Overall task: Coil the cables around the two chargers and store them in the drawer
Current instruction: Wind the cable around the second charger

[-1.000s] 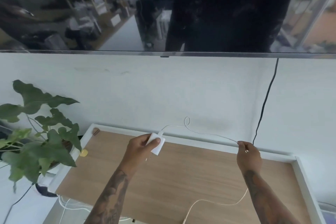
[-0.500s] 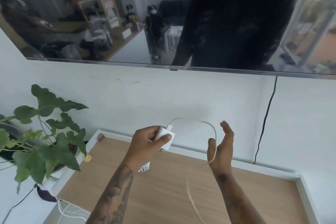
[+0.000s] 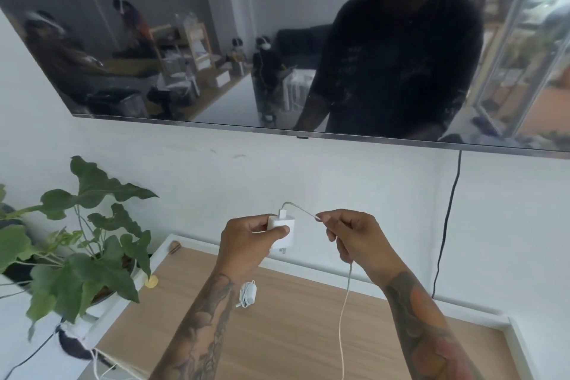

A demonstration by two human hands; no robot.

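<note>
Gripping charger (image 3: 282, 227), pinching cable (image 3: 345, 302).

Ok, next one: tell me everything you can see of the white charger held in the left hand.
The white charger is a small, smooth, plastic-looking block with rounded corners, held in the air above the wooden surface. The left hand grips it, thumb across its front face. Metal plug prongs stick out of its underside. A white cable is plugged into its top, arcs right into the right hand, which pinches it, then hangs down loose. No turns are wrapped around the block yet.
</note>
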